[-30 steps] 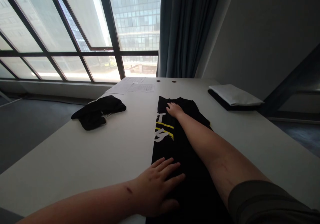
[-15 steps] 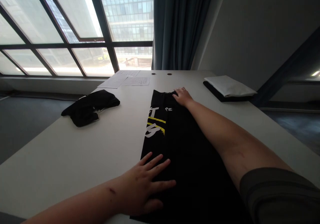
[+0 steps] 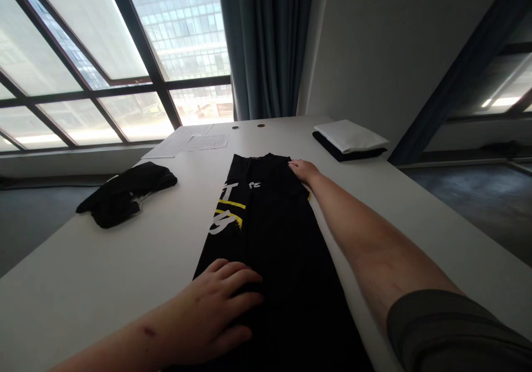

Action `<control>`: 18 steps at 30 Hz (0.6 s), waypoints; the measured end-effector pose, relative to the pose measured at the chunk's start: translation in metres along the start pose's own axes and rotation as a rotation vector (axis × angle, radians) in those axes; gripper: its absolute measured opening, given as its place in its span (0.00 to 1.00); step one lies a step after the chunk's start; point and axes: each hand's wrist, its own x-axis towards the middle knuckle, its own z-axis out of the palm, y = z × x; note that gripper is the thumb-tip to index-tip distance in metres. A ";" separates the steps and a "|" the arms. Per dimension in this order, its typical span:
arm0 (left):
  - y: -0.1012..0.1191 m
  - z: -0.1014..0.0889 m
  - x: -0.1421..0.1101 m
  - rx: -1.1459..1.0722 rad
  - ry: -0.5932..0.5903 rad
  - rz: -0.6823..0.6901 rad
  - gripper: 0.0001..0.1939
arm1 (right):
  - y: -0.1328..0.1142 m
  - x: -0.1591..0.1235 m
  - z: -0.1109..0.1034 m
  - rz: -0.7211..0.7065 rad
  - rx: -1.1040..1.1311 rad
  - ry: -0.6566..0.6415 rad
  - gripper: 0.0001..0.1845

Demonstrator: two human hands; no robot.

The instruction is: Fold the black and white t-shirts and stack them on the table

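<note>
Left hand (image 3: 216, 308) lies palm-down, fingers (image 3: 243, 278) parted and slightly bent, left forearm (image 3: 141, 333) directed toward two o'clock, while the right hand (image 3: 305, 171) is farther out, right forearm (image 3: 357, 228) extended toward ten-thirty.

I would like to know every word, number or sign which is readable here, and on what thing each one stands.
"PE": small white print on the black shirt.
"T": larger white print at its left edge, partly cut off.
Possibly "S": below the yellow lines, incomplete.
Papers: writing too small to read.
</note>
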 end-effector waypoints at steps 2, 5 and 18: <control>0.017 0.004 0.031 0.021 0.025 0.167 0.17 | 0.000 -0.003 -0.003 -0.015 0.013 0.017 0.25; 0.041 0.009 0.076 0.098 0.023 0.400 0.16 | 0.000 -0.010 -0.006 -0.075 0.031 0.017 0.24; 0.062 0.027 0.124 0.196 -0.063 0.481 0.10 | -0.009 -0.005 -0.012 -0.137 0.161 0.019 0.24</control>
